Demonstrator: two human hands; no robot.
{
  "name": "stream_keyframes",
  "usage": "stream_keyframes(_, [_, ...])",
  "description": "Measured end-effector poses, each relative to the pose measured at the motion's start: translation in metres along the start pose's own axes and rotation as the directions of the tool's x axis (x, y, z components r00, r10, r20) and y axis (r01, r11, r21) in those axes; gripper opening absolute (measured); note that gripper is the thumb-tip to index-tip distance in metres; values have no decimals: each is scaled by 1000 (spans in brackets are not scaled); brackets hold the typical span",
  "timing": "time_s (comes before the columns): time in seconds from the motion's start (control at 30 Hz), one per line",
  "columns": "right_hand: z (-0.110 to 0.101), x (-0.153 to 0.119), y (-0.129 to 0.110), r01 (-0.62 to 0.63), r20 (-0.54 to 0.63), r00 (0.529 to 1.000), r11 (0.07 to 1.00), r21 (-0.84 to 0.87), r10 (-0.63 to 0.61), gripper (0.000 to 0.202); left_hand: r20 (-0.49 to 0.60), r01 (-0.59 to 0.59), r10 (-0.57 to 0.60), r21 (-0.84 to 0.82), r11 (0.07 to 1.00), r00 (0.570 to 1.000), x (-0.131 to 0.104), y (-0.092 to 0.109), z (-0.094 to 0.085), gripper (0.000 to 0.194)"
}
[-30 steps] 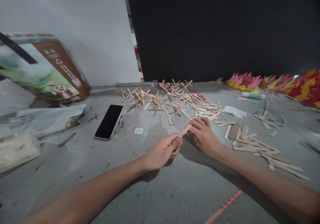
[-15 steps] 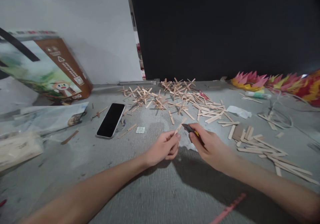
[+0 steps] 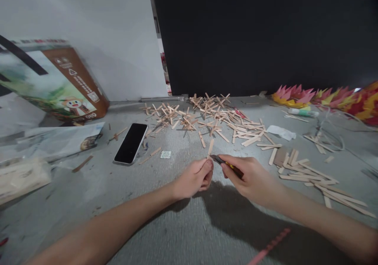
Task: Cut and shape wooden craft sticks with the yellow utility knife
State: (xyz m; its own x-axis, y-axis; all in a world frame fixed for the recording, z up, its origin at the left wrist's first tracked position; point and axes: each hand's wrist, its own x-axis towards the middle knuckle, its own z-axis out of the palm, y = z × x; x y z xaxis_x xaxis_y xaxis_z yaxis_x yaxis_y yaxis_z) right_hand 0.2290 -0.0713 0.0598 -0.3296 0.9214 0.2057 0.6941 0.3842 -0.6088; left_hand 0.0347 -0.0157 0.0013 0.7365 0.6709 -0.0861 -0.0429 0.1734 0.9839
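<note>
My left hand (image 3: 195,178) is closed around the lower end of a wooden craft stick (image 3: 211,147), which points up and away from me. In my right hand (image 3: 248,174) I grip a utility knife (image 3: 228,165) with a dark body and yellow marks. Its tip meets the side of the stick just above my left fingers. Beyond the hands lies a heap of craft sticks (image 3: 183,119), several crossed into star shapes. Loose craft sticks (image 3: 307,172) are spread to the right of my right hand.
A smartphone (image 3: 130,143) lies left of the hands, beside a small white packet (image 3: 165,154). At the left stands a printed bag (image 3: 73,88). Pink and yellow paper petals (image 3: 292,96), a glue stick (image 3: 304,112) and a white cable (image 3: 333,137) are at the right. A pink strip (image 3: 270,247) lies in front.
The knife has moved down and left to touch the stick near my left fingers. The stick now points more upright. My left hand is almost where it was.
</note>
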Motion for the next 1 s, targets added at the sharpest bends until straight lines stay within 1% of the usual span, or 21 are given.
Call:
stream_keyframes(0.27, [0, -1, 2, -10, -3, 1000, 998, -64, 10, 23, 8, -22, 21, 17, 1000, 1000, 0, -2, 0, 51])
stream_keyframes(0.37, [-1, -2, 1, -38, 7, 999, 997, -74, 39, 22, 14, -33, 32, 32, 999, 999, 0, -1, 0, 51])
stream_keyframes(0.47, [-2, -2, -2, -80, 34, 996, 996, -41, 81, 20, 24, -41, 40, 32, 999, 999, -1, 1, 1, 50])
stream_keyframes(0.53, [-1, -1, -4, -120, 57, 991, 993, 20, 119, 22, 22, -40, 39, 40, 998, 999, -1, 3, 1, 50])
stream_keyframes(0.6, [0, -1, -5, -185, 95, 980, 974, 130, 174, 27, 18, -37, 36, 61, 997, 999, -2, 3, 2, 50])
stream_keyframes(0.7, [3, -1, -7, -329, 202, 941, 882, 338, 273, 29, 14, -31, 30, 75, 997, 999, -1, 3, 2, 50])
stream_keyframes(0.77, [6, -2, -8, -393, 259, 916, 810, 434, 306, 29, 14, -26, 25, 66, 998, 1000, 0, 1, 1, 51])
stream_keyframes(0.83, [7, -2, -8, -400, 266, 914, 777, 486, 305, 30, 12, -25, 25, 59, 998, 1000, 1, -1, 1, 52])
stream_keyframes(1.0, [10, -2, -3, -411, 282, 911, 727, 550, 302, 26, 24, -30, 29, 61, 998, 999, 1, -1, -1, 52])
